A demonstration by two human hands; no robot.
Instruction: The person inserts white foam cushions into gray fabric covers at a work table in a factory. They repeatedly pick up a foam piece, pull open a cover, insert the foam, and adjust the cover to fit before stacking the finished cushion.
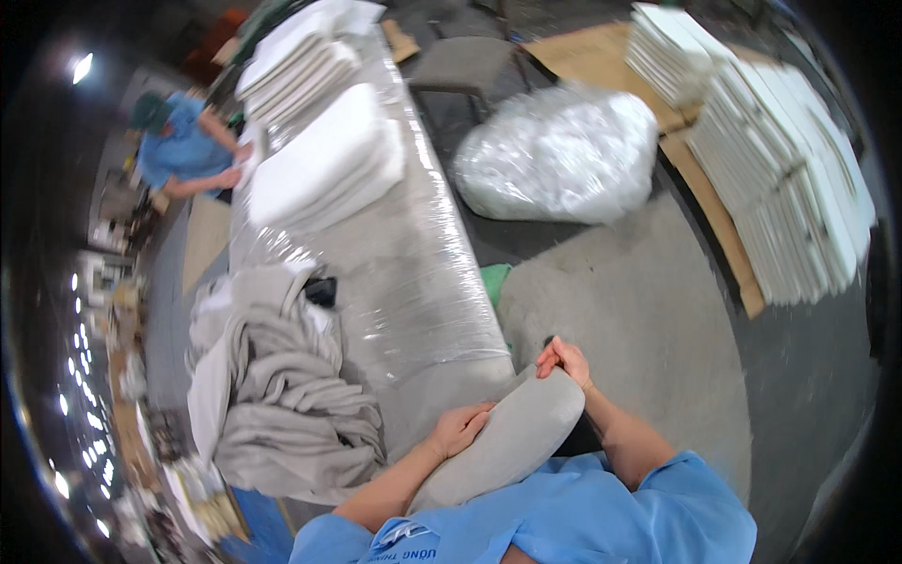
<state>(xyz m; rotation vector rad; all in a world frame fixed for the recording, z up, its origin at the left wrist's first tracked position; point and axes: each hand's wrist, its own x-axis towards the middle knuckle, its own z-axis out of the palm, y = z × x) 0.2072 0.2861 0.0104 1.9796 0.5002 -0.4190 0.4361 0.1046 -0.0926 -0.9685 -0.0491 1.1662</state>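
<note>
Fabric (282, 404) is heaped at left on the wrapped table (413, 282). A grey cushion (512, 437) is held against the table's near edge. The left hand (460, 428) is closed over its left side; the right hand (564, 362) is pinched on its top end. Cover fitting is judged in hand; smoothing calls for a firm pull at the seam.
</note>
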